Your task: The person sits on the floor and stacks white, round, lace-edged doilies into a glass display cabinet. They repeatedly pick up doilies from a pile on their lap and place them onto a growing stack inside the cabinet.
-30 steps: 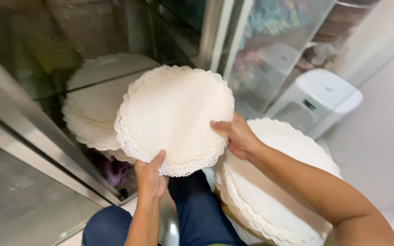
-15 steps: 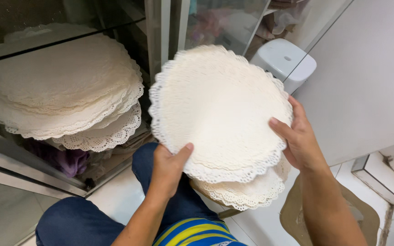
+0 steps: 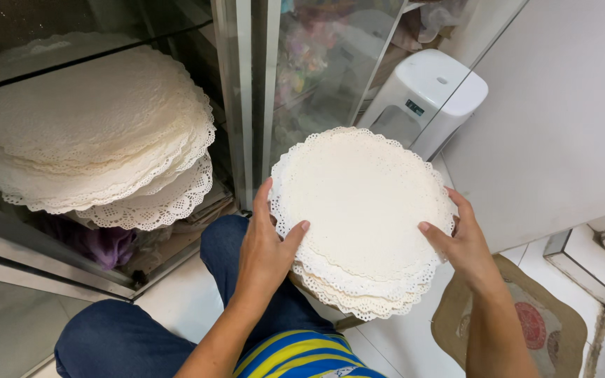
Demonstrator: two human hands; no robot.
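Doilies, white and lacy, fill two stacks: the larger stack (image 3: 85,133) sits on a glass shelf, the smaller stack (image 3: 362,217) over my lap. My left hand (image 3: 267,248) and right hand (image 3: 463,245) grip its opposite edges.

We see a stack of round paper doilies (image 3: 362,210) in front of us, over our knees. They are creamy white and flat, with lacy edges full of tiny holes. The top one is smooth and plain in the middle. The ones under it stick out a bit at the bottom, so we see many frilly rims fanned out. Our left hand (image 3: 266,248) grips the left edge, thumb on top. Our right hand (image 3: 461,241) holds the right edge, thumb on top too. The stack tilts a little toward us.
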